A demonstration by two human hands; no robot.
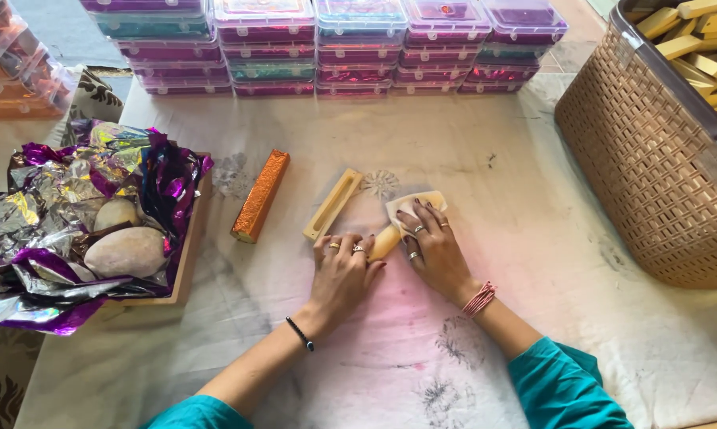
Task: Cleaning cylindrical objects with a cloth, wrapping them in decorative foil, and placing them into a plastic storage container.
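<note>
From the head view, the person's left hand (341, 270) is lying palm down on the cloth-covered counter (533, 238), its grip closing loosely about the near end of a pale yellow wooden block (385, 242) that is sticking out from under the fingertips. The right hand (434, 246) is pressing flat on the far end of that same block, fingers spread over a sheet of pale wrapping paper (414, 202) which is lying under and around it; this grip is open rather than clenched, pinning more than holding. The block is sitting near the middle of the counter, slanting between the two hands.

Just beyond the left hand a shallow tan wooden tray piece (332, 205) is lying at a slant, apart from the block. Further left, an orange glittery wrapped bar (260, 196) is resting on the cloth, well apart from both hands. At the left edge a wooden tray (185, 262) is holding crumpled purple and silver foil sheets (65, 191), with two smooth stones (127, 252) weighing them down.

Along the far edge, stacks of clear-lidded purple and teal plastic boxes (358, 48) are standing in a row. At the right, a tan woven basket (652, 159) is holding many more pale wooden blocks (708, 40).
</note>
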